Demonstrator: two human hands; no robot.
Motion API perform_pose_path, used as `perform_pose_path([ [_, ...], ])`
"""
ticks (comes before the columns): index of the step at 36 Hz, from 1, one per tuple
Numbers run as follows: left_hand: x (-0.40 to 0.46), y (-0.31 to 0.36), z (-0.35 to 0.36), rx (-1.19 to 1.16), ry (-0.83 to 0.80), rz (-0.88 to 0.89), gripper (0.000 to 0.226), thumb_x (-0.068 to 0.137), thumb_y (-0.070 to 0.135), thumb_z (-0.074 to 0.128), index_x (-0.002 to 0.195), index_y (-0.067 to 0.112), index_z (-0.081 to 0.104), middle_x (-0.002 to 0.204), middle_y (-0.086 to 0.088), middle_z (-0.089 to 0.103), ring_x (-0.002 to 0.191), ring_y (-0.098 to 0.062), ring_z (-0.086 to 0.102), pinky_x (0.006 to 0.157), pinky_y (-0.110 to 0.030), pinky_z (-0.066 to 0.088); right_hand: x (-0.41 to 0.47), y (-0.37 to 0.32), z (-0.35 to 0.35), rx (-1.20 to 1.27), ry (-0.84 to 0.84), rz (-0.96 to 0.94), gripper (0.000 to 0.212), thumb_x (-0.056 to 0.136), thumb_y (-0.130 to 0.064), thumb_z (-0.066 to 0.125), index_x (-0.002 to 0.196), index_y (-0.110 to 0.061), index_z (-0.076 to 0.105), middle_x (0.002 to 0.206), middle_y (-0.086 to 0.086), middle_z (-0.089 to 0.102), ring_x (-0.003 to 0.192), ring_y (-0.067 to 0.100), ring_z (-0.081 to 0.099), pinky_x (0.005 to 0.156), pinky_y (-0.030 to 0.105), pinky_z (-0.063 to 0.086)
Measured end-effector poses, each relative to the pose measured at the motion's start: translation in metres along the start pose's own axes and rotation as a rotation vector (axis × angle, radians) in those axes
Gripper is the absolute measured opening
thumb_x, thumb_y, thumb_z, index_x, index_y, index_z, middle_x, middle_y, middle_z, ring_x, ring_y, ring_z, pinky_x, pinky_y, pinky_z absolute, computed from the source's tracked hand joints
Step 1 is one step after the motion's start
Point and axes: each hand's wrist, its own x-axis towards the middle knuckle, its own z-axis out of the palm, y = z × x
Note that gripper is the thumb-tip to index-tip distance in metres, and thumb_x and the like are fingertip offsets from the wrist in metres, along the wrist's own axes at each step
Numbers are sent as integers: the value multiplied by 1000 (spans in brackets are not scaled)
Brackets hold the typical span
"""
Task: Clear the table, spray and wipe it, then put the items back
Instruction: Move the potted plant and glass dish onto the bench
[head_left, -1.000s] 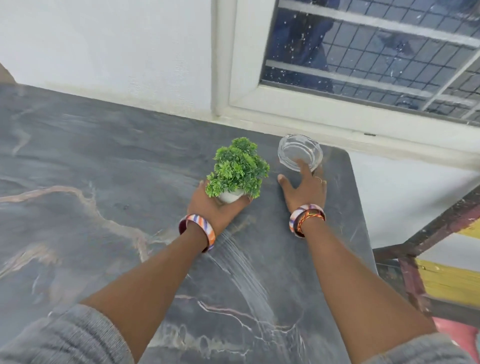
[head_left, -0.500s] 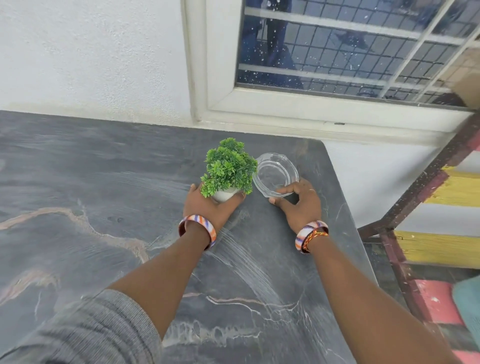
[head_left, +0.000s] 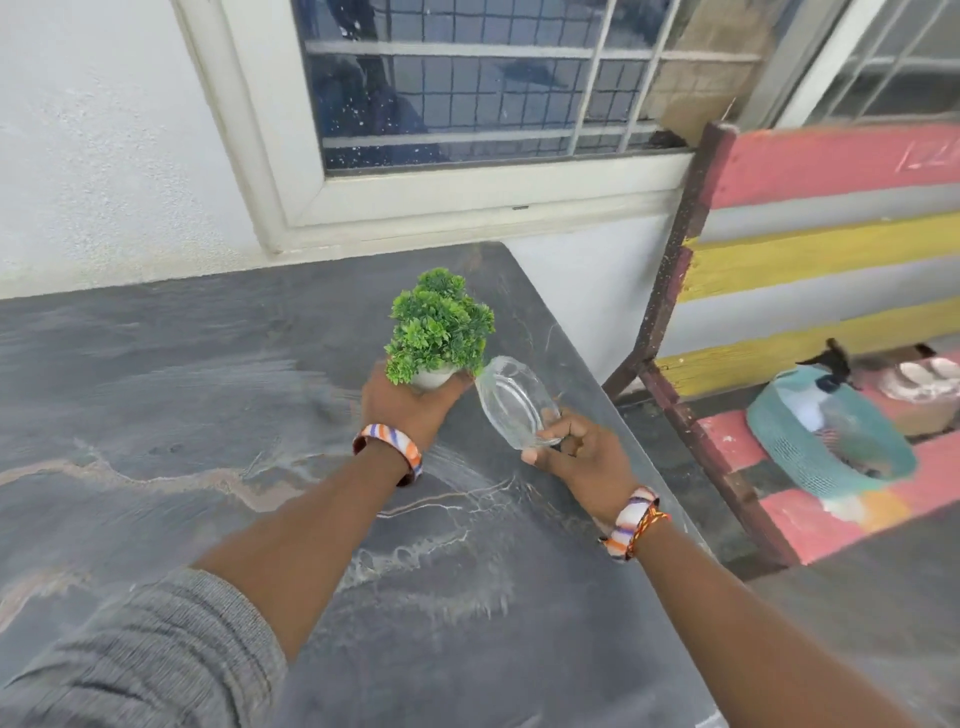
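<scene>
My left hand (head_left: 408, 408) grips the white pot of a small green artificial plant (head_left: 439, 325), lifted above the dark marble table (head_left: 208, 389) near its far right corner. Beside it, my right hand (head_left: 582, 457) holds a clear glass dish (head_left: 511, 408) by its lower edge, tilted on its side and raised off the table. A spray bottle (head_left: 818, 395) with a black trigger lies in a teal mesh basket (head_left: 789, 447) on the bench to the right.
A red, yellow and grey striped wooden bench (head_left: 831, 249) stands right of the table, separated by a gap of floor. A white wall and barred window (head_left: 467, 78) run behind the table. Something pale (head_left: 924, 379) lies further right on the bench seat.
Both hands have lifted their items off the table and moved right. The glass dish went from flat on the table to tilted in my right hand. The view swung right, revealing the bench.
</scene>
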Motion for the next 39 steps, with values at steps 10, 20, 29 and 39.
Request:
perform_pose_path([
  [10, -68, 67, 136, -405, -553, -246, 26, 76, 13, 72, 100, 14, 63, 99, -3, 66, 84, -20, 65, 52, -30, 59, -78, 18, -146, 389, 124, -14, 49, 30, -41, 94, 60, -15, 65, 76, -7, 64, 69, 19, 68, 59, 30, 58],
  [20, -182, 122, 360, -497, -986, -432, 11, 85, 2, 56, 89, 8, 64, 66, 0, 73, 58, -15, 71, 49, -28, 58, -152, 59, -375, 158, 470, -1, 43, 47, -40, 89, 66, -13, 61, 89, 3, 58, 72, 5, 63, 67, 22, 53],
  [29, -261, 138, 504, -399, -1087, -486, 13, 81, -6, 59, 83, 6, 63, 66, 0, 73, 62, -16, 70, 51, -31, 59, -184, 102, -515, 314, 609, 176, 19, 88, 15, 47, 89, -4, 50, 80, 2, 53, 47, -5, 55, 40, 12, 43],
  [39, -251, 137, 658, -227, -938, -448, 12, 77, 8, 71, 77, 18, 64, 72, 3, 58, 61, -8, 51, 47, -16, 44, -130, 185, -644, 620, 806, 441, 41, 86, 12, 51, 119, -9, 41, 106, 15, 53, 81, 25, 57, 47, 30, 56],
])
